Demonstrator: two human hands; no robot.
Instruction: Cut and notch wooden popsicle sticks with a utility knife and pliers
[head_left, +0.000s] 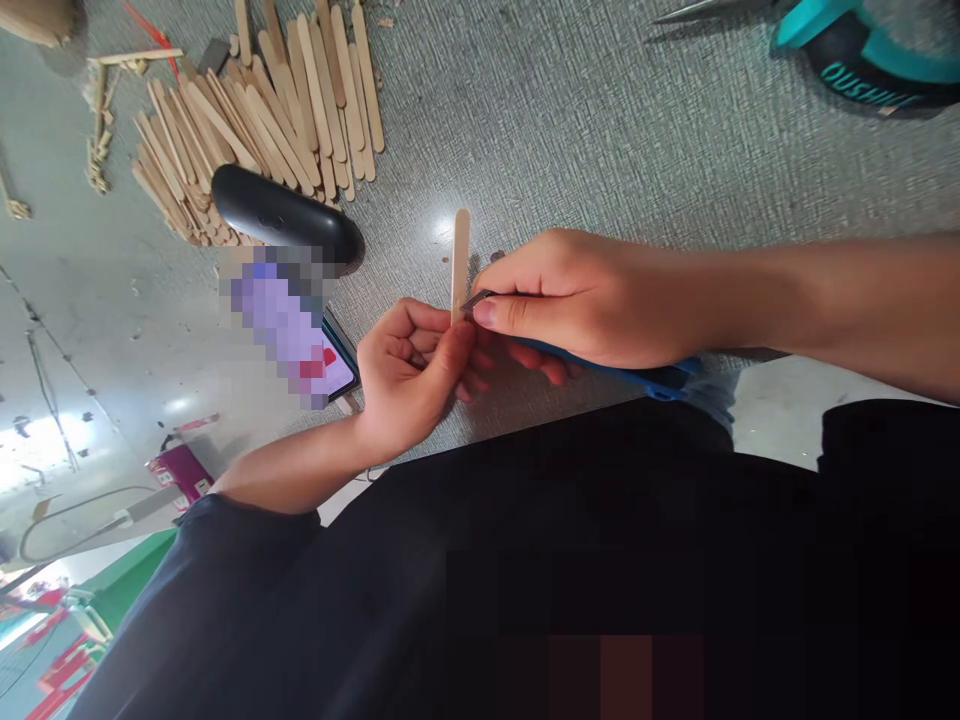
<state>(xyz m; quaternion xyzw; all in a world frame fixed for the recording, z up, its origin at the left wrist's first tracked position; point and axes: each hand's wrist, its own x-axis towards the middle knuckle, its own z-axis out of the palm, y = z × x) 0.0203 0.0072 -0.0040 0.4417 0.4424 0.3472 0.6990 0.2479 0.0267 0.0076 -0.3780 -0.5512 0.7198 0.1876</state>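
Note:
My left hand (416,370) pinches the lower end of a wooden craft stick (461,255) between thumb and fingers. The stick stands out past the fingertips, its rounded end pointing to the top of the view. My right hand (577,300) is closed around a utility knife (559,352) with a blue handle, much of it hidden by the palm and fingers. Its short dark blade (478,298) lies against the stick's edge, just above my left thumb. The fingertips of both hands are close together there.
A heap of wooden craft sticks (300,110) covers the table's upper left. Below it lie a black oblong case (281,215) and a phone (341,355) with a lit, partly blurred screen. A teal-and-black handled tool (847,60) with a pointed metal tip rests at the top right.

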